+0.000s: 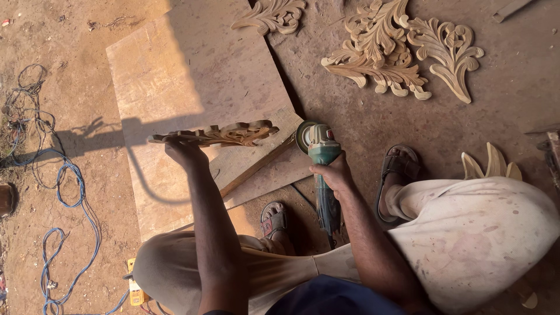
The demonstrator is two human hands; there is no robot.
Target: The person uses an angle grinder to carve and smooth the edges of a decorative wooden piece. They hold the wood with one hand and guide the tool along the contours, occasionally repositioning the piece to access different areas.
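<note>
Green-bodied angle grinder (322, 169) sits in my right hand (333, 174), grip closed round its body at frame centre, disc end pointing up-left. My left hand (185, 153) grips a carved wooden ornament (217, 135) from below, holding it edge-on just left of the disc, apart from it. I cannot make out the carving's face from this angle. Below it lies a plywood board (192, 76) on the dirt floor (513, 87). More carved pieces (396, 52) lie upper right; blue cable (64, 192) trails at left.
</note>
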